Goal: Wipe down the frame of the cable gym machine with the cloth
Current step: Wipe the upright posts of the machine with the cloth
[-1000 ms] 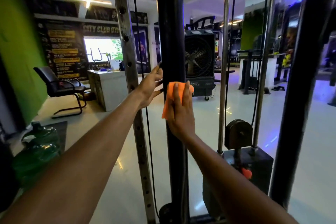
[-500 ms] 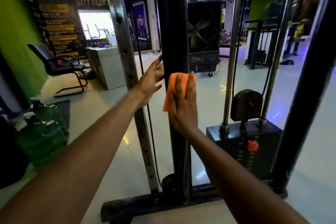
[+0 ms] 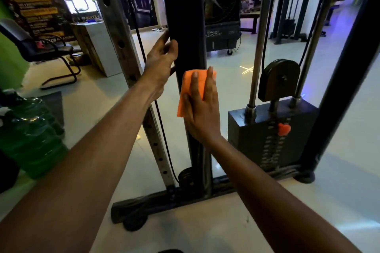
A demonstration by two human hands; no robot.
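At the far left, green water jugs (image 3: 30,137) stand on the floor, with a black office chair (image 3: 39,47) behind them. Next comes the perforated steel upright (image 3: 127,63) with its cable (image 3: 162,129) running alongside. Your left hand (image 3: 161,63) curls its fingers around the left edge of the black frame post (image 3: 185,16), gripping it. Just below and to the right, your right hand (image 3: 202,109) lies flat with straight fingers, pressing the orange cloth (image 3: 190,90) against that same post. Further right sit the pulley (image 3: 278,80), the weight stack (image 3: 269,135) with its orange selector pin (image 3: 283,129), and another black post (image 3: 345,80).
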